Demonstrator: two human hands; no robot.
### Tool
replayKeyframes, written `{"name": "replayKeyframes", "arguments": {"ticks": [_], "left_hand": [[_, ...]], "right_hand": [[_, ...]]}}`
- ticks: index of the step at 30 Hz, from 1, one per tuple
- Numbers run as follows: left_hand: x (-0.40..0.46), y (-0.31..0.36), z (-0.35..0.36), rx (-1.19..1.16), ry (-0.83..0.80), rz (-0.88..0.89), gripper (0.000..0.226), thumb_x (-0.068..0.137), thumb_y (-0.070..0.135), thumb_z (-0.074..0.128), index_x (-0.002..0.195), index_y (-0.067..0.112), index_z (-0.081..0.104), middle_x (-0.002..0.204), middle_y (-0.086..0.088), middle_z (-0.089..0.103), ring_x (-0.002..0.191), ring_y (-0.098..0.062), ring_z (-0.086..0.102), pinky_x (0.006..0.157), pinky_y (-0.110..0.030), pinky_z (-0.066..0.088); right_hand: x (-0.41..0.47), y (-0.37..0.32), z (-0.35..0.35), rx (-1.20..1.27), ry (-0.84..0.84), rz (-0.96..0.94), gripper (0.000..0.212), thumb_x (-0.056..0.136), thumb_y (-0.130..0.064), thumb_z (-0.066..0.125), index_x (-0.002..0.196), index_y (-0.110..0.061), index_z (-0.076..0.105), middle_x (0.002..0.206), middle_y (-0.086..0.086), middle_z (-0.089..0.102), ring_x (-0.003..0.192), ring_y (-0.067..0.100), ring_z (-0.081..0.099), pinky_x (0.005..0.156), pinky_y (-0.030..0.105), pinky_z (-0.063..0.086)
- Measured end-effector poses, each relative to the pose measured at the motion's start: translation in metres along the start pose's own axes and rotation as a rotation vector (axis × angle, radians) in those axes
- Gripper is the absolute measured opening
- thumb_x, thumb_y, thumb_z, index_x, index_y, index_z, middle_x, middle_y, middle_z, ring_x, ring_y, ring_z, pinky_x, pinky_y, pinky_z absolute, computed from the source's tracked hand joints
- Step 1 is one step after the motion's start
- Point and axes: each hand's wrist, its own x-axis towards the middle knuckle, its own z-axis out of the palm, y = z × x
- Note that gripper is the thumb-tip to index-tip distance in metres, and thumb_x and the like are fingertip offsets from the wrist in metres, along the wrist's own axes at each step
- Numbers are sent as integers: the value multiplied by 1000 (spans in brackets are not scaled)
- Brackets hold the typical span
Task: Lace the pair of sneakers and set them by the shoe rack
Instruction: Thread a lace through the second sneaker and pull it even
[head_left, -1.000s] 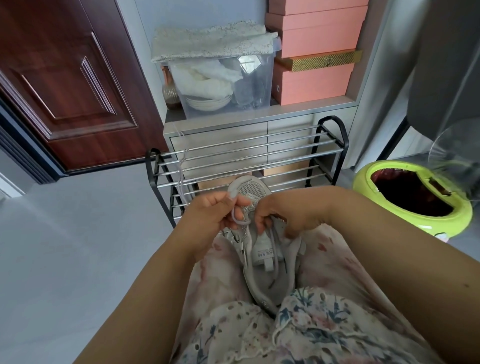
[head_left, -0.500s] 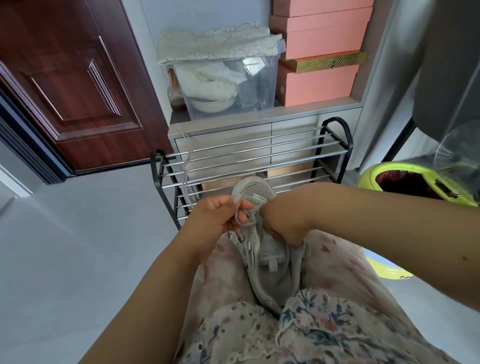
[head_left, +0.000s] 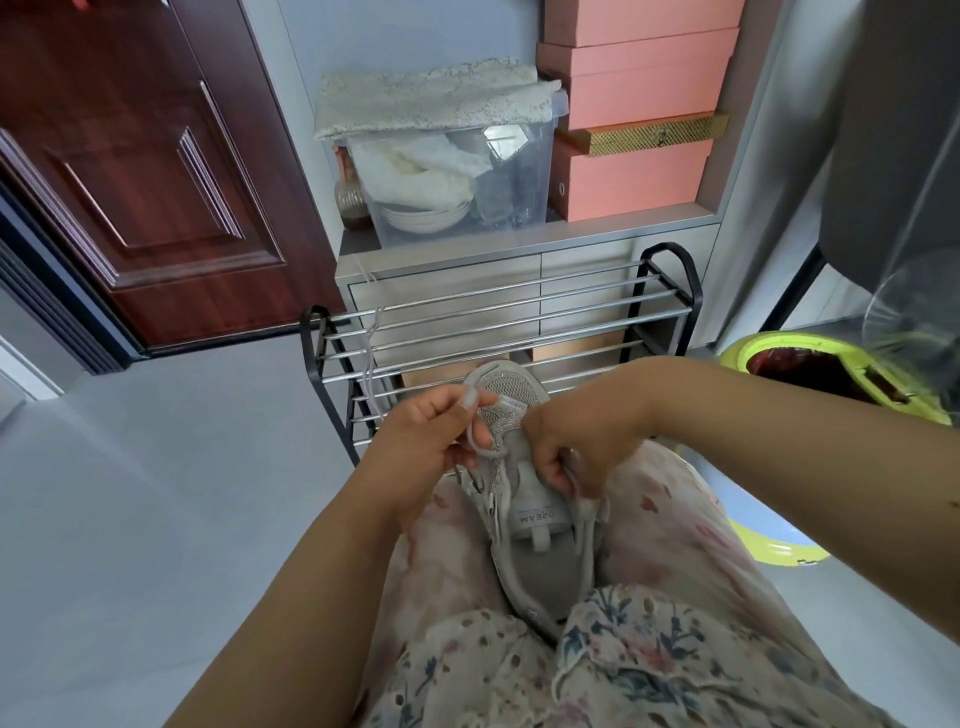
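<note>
One grey mesh sneaker (head_left: 524, 499) is rested on the lap, toe toward the chrome-barred shoe rack (head_left: 498, 322). Its lace (head_left: 480, 448) is pinched by the left hand (head_left: 436, 436); the tongue edge is gripped by the right hand (head_left: 576, 441). Bare floor (head_left: 156, 493) is seen leftward.

The sneaker's (head_left: 540, 525) heel end was buried under the floral garment (head_left: 597, 670), its toe was partly covered by the left hand (head_left: 431, 441) and right hand (head_left: 576, 441), and where the lace (head_left: 480, 449) entered the eyelets was too small to tell. The right hand's fingertips (head_left: 563, 480) curled down into the shoe's upper, so what they pinched stayed hidden. The shoe rack's (head_left: 498, 322) lower tiers were blocked by the hands and shoe, the green bin (head_left: 810, 364) was half screened by the right forearm and a clear object, and the door (head_left: 130, 156) ran off the top and left edges.
</note>
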Motion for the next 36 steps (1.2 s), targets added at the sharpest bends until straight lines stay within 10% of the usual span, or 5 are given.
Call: {"name": "replayKeyframes", "arguments": {"ticks": [6, 14, 36], "left_hand": [[5, 5, -1, -40, 27, 9, 22, 98, 15, 48, 91, 9, 67, 67, -1, 64, 59, -12, 49, 53, -24, 36], [20, 19, 1, -152, 35, 75, 20, 95, 5, 50, 95, 8, 70, 72, -4, 54, 55, -7, 48, 52, -19, 46], [37, 69, 0, 62, 1, 109, 9, 80, 6, 68, 88, 4, 72, 73, -12, 68, 58, -12, 61, 61, -22, 56]], "right_hand": [[-17, -5, -5, 211, 85, -45, 9, 81, -21, 72, 77, -20, 64, 89, 5, 64, 74, 8, 55, 62, 12, 39], [-6, 1, 7, 1107, 888, -1, 26, 98, -19, 48, 74, -12, 54, 60, -1, 45, 49, 8, 39, 52, 21, 34], [-1, -3, -28, 512, 1172, 159, 23, 78, -28, 75, 66, -9, 71, 57, -1, 59, 52, 8, 48, 55, 25, 39]]}}
